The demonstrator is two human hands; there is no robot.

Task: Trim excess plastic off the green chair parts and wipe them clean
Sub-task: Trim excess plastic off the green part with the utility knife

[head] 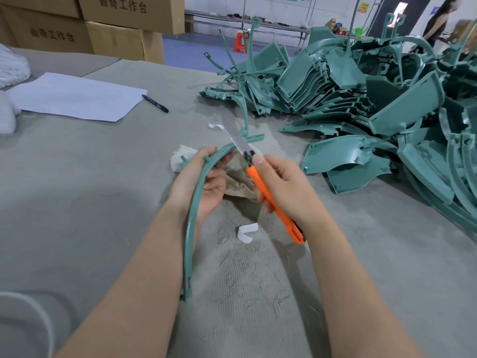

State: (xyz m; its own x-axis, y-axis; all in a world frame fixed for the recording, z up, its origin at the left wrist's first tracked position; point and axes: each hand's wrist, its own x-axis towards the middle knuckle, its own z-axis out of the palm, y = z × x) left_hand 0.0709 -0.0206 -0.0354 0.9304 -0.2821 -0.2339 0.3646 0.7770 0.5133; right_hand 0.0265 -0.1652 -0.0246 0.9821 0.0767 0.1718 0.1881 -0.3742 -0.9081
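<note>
Trimming a curved green plastic chair rail (192, 215)
Left hand (204, 182) clasps its bend, right hand (281, 187) clasps an orange utility knife (273, 202); rail seems light, springy.

A factory finishing floor — a big heap of green moulded plastic chair parts (361, 99) on a grey felt-covered worktable (77, 177), stacked brown cardboard cartons (116, 34) behind, a long metal bench (222, 18) along the far wall.

Matt green plastic strip (204, 177), shiny metal blade (238, 140), glossy orange plastic handle (273, 202), rough grey cloth tabletop (103, 177)
</note>
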